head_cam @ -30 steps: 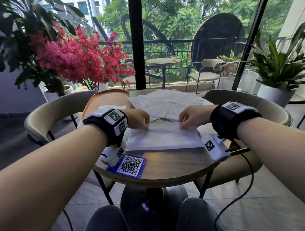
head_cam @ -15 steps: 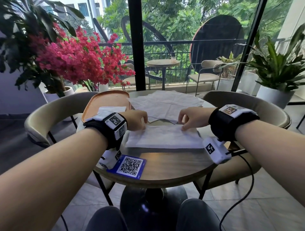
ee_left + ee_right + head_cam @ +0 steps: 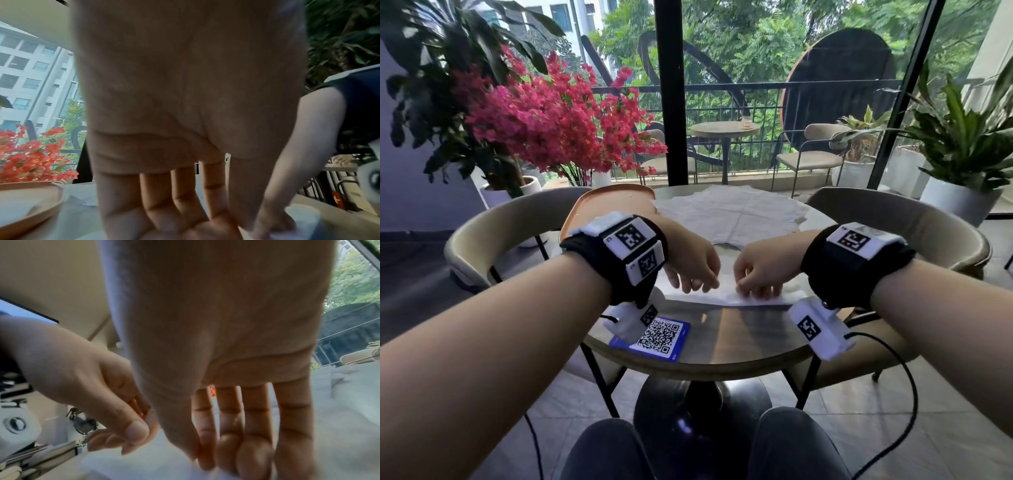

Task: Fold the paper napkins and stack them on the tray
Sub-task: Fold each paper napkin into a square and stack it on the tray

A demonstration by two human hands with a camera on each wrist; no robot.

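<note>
A white paper napkin lies folded into a narrow strip on the round table. My left hand and right hand sit close together on it, knuckles up and fingertips down, each pinching the folded-over edge. In the left wrist view the left hand points its fingers down at the paper. The right wrist view shows the right hand with its thumb beside the fingers on the napkin. A pile of unfolded napkins lies behind. The brown tray sits at the back left, and a white napkin lies in it.
A blue QR card lies near the table's front left edge. Beige chairs stand to the left and right. Red flowers and potted plants stand beyond, by the window.
Both hands moved from the napkin's far edge toward me, drawing that edge over. The napkin now shows as a narrower strip, and the hands are closer together.
</note>
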